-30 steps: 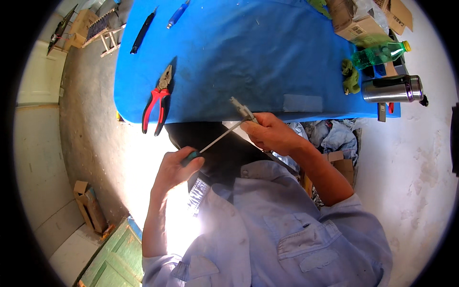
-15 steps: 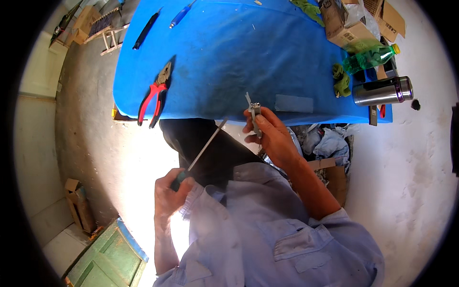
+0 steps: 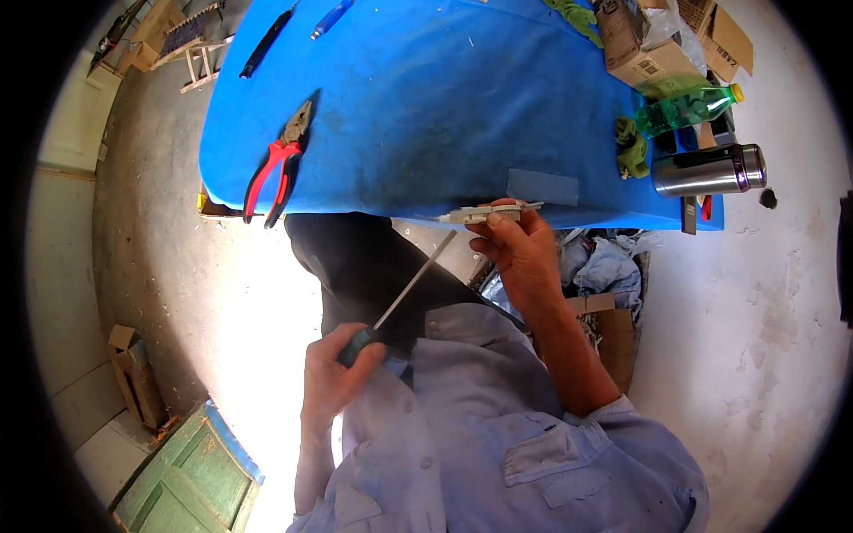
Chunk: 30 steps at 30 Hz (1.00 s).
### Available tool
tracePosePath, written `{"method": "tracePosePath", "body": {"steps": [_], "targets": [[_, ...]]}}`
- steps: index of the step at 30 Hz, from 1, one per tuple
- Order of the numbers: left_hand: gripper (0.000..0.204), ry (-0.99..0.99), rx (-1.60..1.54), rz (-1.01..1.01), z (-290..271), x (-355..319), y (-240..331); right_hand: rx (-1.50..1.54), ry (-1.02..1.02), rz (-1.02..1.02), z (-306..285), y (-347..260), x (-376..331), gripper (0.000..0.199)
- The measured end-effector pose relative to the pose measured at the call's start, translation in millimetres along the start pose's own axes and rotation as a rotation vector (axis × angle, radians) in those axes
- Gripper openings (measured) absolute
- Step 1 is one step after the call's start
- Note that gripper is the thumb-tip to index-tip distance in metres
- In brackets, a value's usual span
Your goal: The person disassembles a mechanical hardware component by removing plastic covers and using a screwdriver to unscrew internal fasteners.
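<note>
My right hand (image 3: 520,253) grips a small pale flat fitting (image 3: 484,212) and holds it level at the near edge of the blue-covered table (image 3: 426,98). My left hand (image 3: 333,377) is closed on the dark green handle of a screwdriver (image 3: 404,291). Its thin metal shaft slants up and to the right, with the tip just below the fitting. Both hands are over my lap, in front of the table edge.
Red-handled pliers (image 3: 277,164) lie on the table's left side. A steel flask (image 3: 706,171), a green plastic bottle (image 3: 689,108), green gloves (image 3: 633,147) and cardboard boxes (image 3: 653,44) crowd the right end. A green wooden panel (image 3: 191,475) lies on the floor lower left.
The fitting went from tilted to upright and now lies level at the table edge. My left hand drew down and back toward my chest with the screwdriver.
</note>
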<state>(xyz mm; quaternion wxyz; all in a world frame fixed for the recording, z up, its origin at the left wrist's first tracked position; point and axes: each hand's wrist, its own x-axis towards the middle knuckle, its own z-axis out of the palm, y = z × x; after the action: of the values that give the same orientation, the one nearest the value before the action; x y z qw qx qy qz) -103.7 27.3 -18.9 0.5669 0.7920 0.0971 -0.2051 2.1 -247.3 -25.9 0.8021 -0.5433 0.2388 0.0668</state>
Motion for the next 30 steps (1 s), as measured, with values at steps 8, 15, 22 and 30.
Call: {"method": "tracePosePath", "body": {"steps": [8,15,22,30], "targets": [[0.035,0.008,0.080,0.015,5,0,10,0.158,0.032,-0.004,11,10,-1,0.019],[0.036,0.030,0.070,0.024,8,0,15,0.224,0.025,-0.007,9,18,6,0.020],[0.034,0.019,0.085,0.000,11,4,20,0.254,0.034,-0.014,9,23,7,0.028],[0.033,0.053,0.050,-0.004,17,6,26,0.281,0.033,-0.004,8,26,8,0.024]]}}
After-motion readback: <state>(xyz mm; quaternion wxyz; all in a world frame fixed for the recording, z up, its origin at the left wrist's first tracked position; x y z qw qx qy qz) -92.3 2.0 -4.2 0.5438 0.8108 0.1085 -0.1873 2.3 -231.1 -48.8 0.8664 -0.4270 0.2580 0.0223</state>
